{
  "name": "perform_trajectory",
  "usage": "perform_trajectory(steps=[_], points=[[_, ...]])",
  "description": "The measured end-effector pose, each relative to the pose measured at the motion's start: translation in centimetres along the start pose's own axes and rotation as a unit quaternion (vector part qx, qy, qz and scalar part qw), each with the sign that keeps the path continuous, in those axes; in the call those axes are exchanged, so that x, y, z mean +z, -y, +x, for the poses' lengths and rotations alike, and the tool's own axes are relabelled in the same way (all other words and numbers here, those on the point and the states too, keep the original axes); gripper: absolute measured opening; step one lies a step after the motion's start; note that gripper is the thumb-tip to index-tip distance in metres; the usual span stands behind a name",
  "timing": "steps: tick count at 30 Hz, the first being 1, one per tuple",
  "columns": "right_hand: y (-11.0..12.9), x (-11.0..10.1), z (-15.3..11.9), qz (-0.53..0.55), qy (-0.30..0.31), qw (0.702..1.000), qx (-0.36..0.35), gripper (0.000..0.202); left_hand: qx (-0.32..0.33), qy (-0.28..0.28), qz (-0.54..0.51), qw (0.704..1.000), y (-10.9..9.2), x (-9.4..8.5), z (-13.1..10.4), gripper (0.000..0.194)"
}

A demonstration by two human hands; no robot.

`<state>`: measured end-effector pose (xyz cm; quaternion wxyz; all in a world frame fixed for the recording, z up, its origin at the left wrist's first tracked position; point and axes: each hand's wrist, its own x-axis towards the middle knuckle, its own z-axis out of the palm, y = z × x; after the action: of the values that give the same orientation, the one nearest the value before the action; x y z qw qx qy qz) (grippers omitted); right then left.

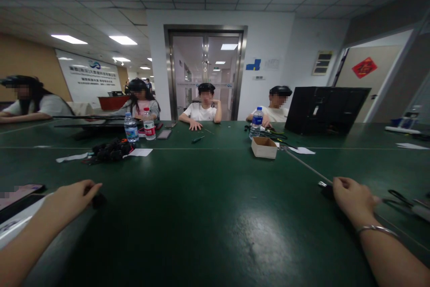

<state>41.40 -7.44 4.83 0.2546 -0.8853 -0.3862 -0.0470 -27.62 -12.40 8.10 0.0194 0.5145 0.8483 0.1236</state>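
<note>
Green tabletop [208, 215]: right hand [351, 199], fingers curled, beside a black metal-tipped piece [326, 190] on the right; left hand [74, 194], loosely curled, at a small dark object [99, 200] on the left. Cannot tell whether either grips. Judgement: good handling calls for light, steady fingertips.

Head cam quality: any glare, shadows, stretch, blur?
Head view: bright glare on the green table, low and right of centre; dark shadow beside the left forearm; ceiling lights washed out; stretching toward the side edges; dark object at the left hand too blurred to identify.
</note>
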Motion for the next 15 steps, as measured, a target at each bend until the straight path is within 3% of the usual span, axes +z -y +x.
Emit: perform_trajectory(steps=[3, 5, 7, 10, 11, 13, 15], points=[[2.2, -1.1, -1.3, 0.028, -0.141, 0.988, -0.062, 0.043, 0.058, 0.054, -0.041, 0.996, -2.5, 0.8, -0.6, 0.033], [4.6, -1.1, -2.8, 0.07, -0.164, 0.972, -0.153, 0.038, 0.086, 0.077, -0.098, 0.989, -4.9, 1.9, -0.9, 0.036], [7.5, -0.2, -4.9, 0.135, -0.086, 0.955, -0.25, 0.032, 0.113, 0.092, -0.173, 0.974, -7.9, 3.5, -1.3, 0.036], [12.3, 2.8, -9.3, 0.195, 0.159, 0.897, -0.362, 0.028, 0.148, 0.102, -0.292, 0.939, -13.5, 6.3, -1.8, 0.035], [13.9, 3.9, -10.8, 0.193, 0.213, 0.879, -0.381, 0.035, 0.159, 0.105, -0.322, 0.927, -15.5, 7.2, -2.1, 0.034], [16.7, 6.0, -13.7, 0.189, 0.264, 0.859, -0.397, 0.052, 0.178, 0.104, -0.362, 0.909, -19.4, 8.8, -2.7, 0.032], [18.9, 7.5, -15.7, 0.19, 0.256, 0.857, -0.404, 0.063, 0.196, 0.102, -0.375, 0.901, -22.9, 10.0, -3.5, 0.03]])
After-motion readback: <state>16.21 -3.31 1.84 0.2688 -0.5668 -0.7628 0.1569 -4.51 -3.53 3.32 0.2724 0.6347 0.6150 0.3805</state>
